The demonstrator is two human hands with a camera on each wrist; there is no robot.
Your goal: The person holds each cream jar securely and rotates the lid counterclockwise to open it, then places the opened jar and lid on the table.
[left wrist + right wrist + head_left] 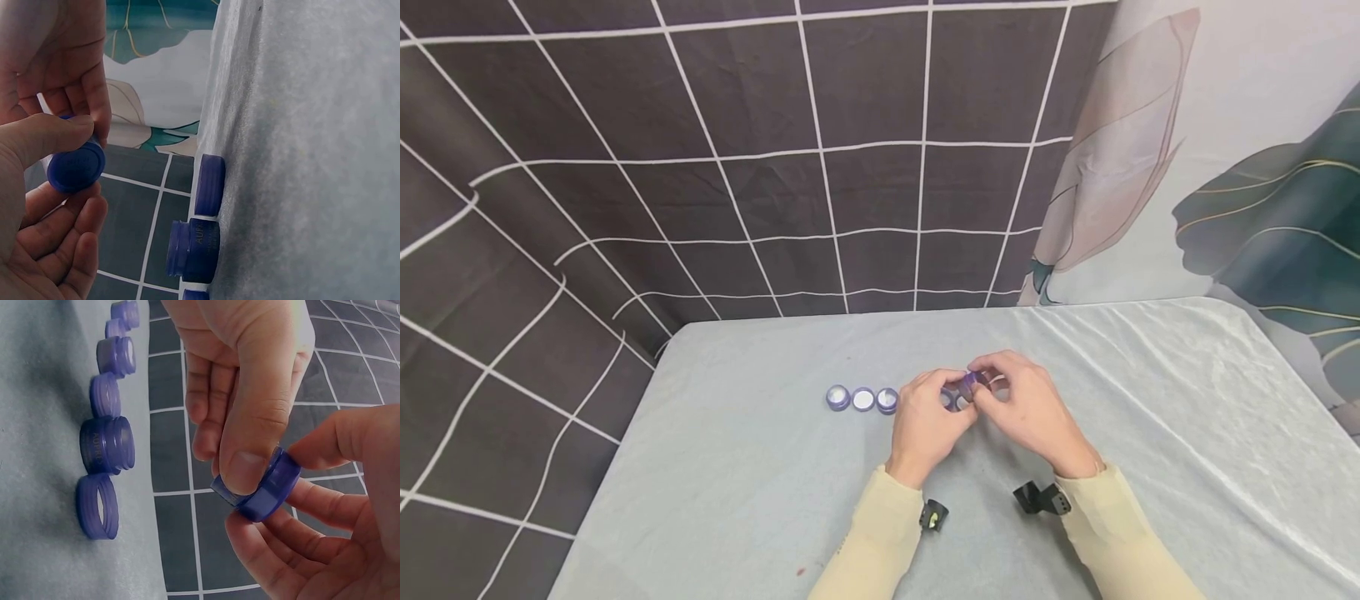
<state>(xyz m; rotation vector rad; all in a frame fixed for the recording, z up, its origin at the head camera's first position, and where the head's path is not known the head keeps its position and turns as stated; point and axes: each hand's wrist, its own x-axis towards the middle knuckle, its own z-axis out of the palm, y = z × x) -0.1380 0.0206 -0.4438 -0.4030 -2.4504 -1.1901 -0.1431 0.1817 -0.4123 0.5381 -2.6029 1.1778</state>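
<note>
Both hands hold one small purple cosmetic jar between them, lifted over the table. My left hand grips it with the thumb across its side, while the fingertips of my right hand pinch its purple rim from the other side. A round purple end face shows in the left wrist view. Below lies a row of purple jars and lids, including a lidless jar with bare threads and printed lettering. Beside that jar rest a ring-like lid and another lid.
The row's left end shows a jar, a white-faced lid and another jar. A pale grey cloth covers the table. Dark gridded fabric hangs behind, with a patterned curtain at right.
</note>
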